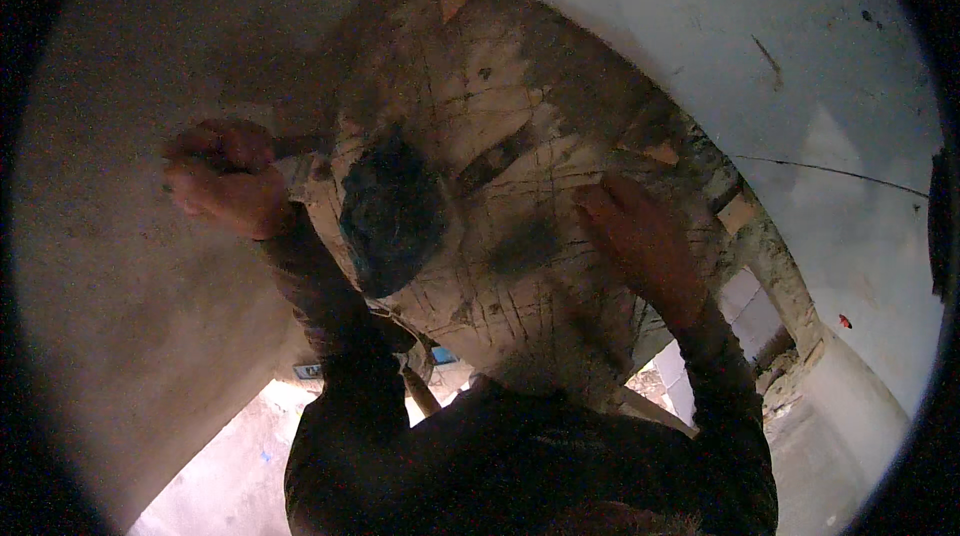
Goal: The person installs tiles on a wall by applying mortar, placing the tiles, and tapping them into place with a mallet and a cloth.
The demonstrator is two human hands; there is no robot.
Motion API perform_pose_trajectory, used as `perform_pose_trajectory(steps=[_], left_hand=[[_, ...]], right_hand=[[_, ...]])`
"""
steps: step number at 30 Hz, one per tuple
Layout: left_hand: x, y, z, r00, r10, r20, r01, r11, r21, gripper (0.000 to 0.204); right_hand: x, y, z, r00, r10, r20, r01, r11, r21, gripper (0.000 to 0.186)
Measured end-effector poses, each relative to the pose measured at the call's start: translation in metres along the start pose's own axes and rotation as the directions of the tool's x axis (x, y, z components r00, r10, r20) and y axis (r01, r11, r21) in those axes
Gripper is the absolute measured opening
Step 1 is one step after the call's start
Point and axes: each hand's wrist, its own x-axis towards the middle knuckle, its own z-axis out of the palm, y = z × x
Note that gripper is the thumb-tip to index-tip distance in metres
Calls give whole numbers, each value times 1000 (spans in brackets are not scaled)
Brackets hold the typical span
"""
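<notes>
On the left my left hand (225, 176) is closed in a fist beside a plain grey-brown wall. A dark, narrow bar-like piece (300, 145) sticks out next to the fist; the light is too dim to show what the hand holds. A dark, rounded lump (392, 216), blue-black and rough, sits on a pale surface scored with crossing lines (510, 306). To the right, my right hand (640, 241) rests against this scored surface, its fingers stretched out close together, with nothing visible in them.
A whitish wall (800, 86) curves along the right, with a thin cord (830, 166) across it. White tiles (755, 311) and broken masonry (790, 376) lie below the scored surface's right edge. A wooden handle (421, 393) shows near my left arm.
</notes>
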Motion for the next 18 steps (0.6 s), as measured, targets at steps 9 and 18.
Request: perform_pose_trajectory(steps=[9, 18], left_hand=[[-90, 31, 23, 960, 198, 197, -230, 961, 153, 50], [-164, 71, 58, 858, -260, 444, 133, 946, 296, 57]], right_hand=[[29, -36, 20, 999, 17, 45, -30, 954, 298, 20], [29, -27, 44, 995, -6, 100, -5, 994, 109, 29]])
